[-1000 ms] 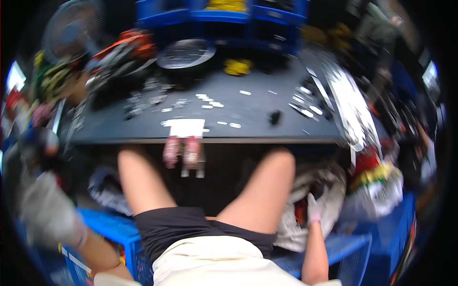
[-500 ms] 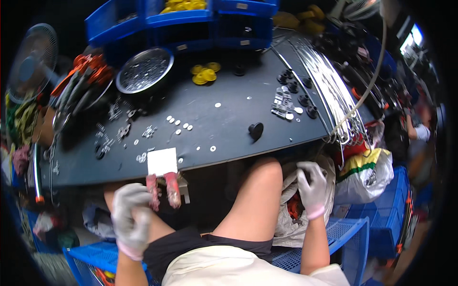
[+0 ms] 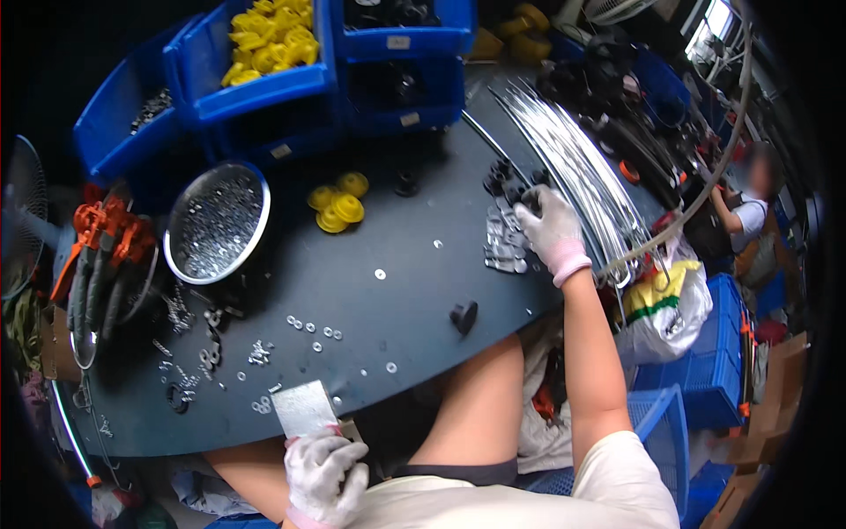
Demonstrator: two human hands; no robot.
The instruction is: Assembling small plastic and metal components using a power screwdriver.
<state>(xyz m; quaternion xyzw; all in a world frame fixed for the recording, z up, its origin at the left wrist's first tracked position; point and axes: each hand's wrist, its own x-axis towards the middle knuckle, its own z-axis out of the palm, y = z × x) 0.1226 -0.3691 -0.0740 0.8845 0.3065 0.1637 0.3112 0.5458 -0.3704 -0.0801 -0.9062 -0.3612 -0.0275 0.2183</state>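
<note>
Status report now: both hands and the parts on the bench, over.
Right hand on small black parts beside metal rods. Left hand at bench edge, touching grey plate. Nothing blocking.

- Dark workbench (image 3: 414, 291), curved front edge, takes up most of the view.
- Blue storage bins (image 3: 264, 79) stacked along its far side.
- Blue plastic crates (image 3: 705, 353) on the floor, right.
- Fan (image 3: 22, 203) at far left.
- Bright window (image 3: 716, 22) top right; surroundings otherwise dim.
</note>
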